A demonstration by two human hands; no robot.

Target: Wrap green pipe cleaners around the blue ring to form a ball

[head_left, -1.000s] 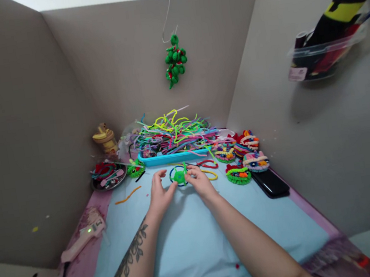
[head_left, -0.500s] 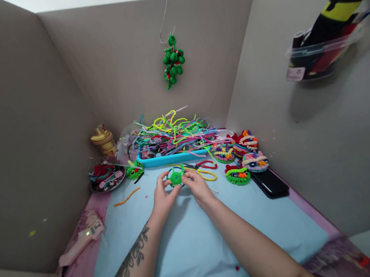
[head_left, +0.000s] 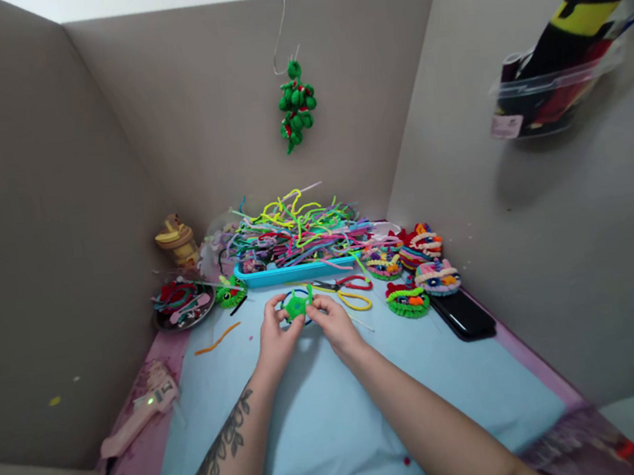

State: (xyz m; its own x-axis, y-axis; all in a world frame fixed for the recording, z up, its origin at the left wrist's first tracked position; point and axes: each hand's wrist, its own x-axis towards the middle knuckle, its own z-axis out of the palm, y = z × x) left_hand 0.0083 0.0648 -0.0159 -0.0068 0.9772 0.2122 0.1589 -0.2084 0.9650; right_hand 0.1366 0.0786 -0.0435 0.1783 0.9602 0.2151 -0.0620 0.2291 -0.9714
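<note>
A small green pipe-cleaner piece [head_left: 296, 307] is held between both hands above the blue cloth. My left hand [head_left: 275, 328] pinches its left and lower edge with thumb and fingers. My right hand [head_left: 330, 317] grips its right side, where a short green end sticks up beside the fingertips. A blue ring shows partly behind the piece; how it lies there I cannot tell. Just beyond my right hand lie scissors [head_left: 355, 300] with red and yellow handles. A thin white stick [head_left: 363, 322] rests on the cloth to the right.
A blue tray [head_left: 298, 272] heaped with pipe cleaners stands at the back. Finished fuzzy pieces [head_left: 407, 299] and a black phone [head_left: 462, 314] sit at right. Left are a bowl [head_left: 186, 316], an orange pipe cleaner [head_left: 217, 339] and a pink glue gun [head_left: 141, 415]. Grey panels enclose three sides.
Both hands have shifted slightly to the left with the green piece, and it has turned a little. The things on the table stay where they were.
</note>
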